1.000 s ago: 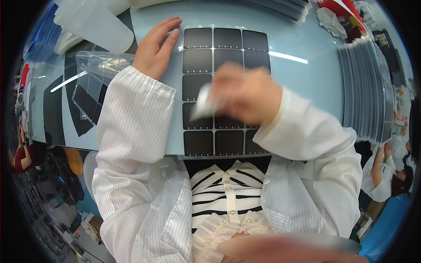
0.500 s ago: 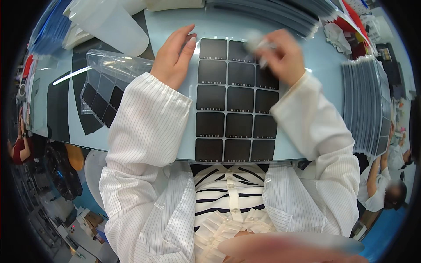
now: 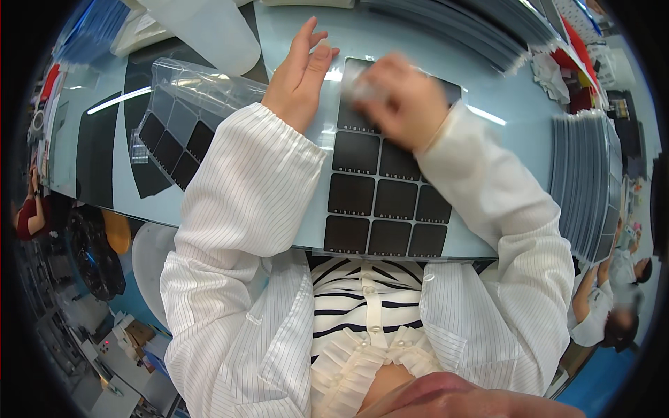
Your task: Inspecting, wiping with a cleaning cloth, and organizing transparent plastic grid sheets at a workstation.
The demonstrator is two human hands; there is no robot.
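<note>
A sheet of dark rectangular panels (image 3: pixel 357 152), set in a grid with pale gaps, lies on the glass-topped table before me. Over its upper part, my right hand (image 3: pixel 405 104) is closed round a crumpled whitish wad (image 3: pixel 362 89), smeared by motion; the wad looks like cloth or tissue, and I cannot tell which. Hand and sleeve hide several panels. Just left of the sheet's upper corner, my left hand (image 3: pixel 298 80) holds nothing, its fingers stretched out and the palm turned toward the sheet.
On the left lie a clear plastic sleeve (image 3: pixel 209 90) with dark panels and a translucent plastic jug (image 3: pixel 212 35). Stacks of similar sheets stand at the right (image 3: pixel 582 184) and far edge (image 3: pixel 446 28). A crumpled white tissue (image 3: pixel 550 78) is at the far right. Other people sit beyond both sides.
My right hand has swept left with the wad, from the sheet's upper right toward its upper left. My left hand stays beside the sheet. The whole view has shifted slightly.
</note>
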